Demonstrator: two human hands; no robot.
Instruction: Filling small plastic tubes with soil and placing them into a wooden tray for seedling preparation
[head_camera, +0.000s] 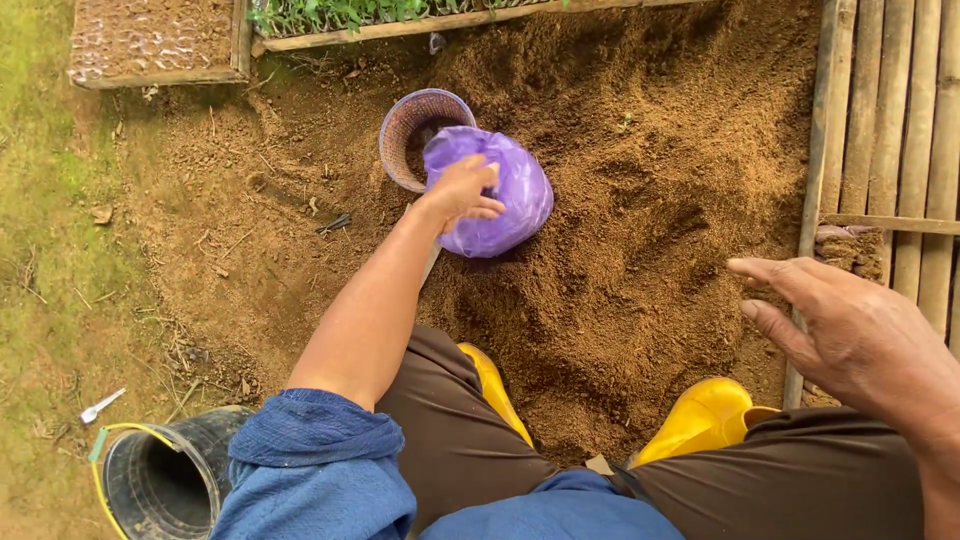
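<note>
Purple bag (505, 195) lies on loose soil (640, 200), left hand (462, 192) fingers curled on it for grip; right hand (850, 335) hovers, fingers spread, empty.

The purple bag (495, 195) hides part of the mesh basket (410, 125); the black bucket (160, 480) is cut off below.

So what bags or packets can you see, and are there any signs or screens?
Purple plastic bag: on the brown soil, rounded and shiny, under the left hand.
Seedling tray: top left corner, flat with a wooden frame, covered by clear plastic.
No signs, labels or screens show. The right hand holds nothing.
</note>
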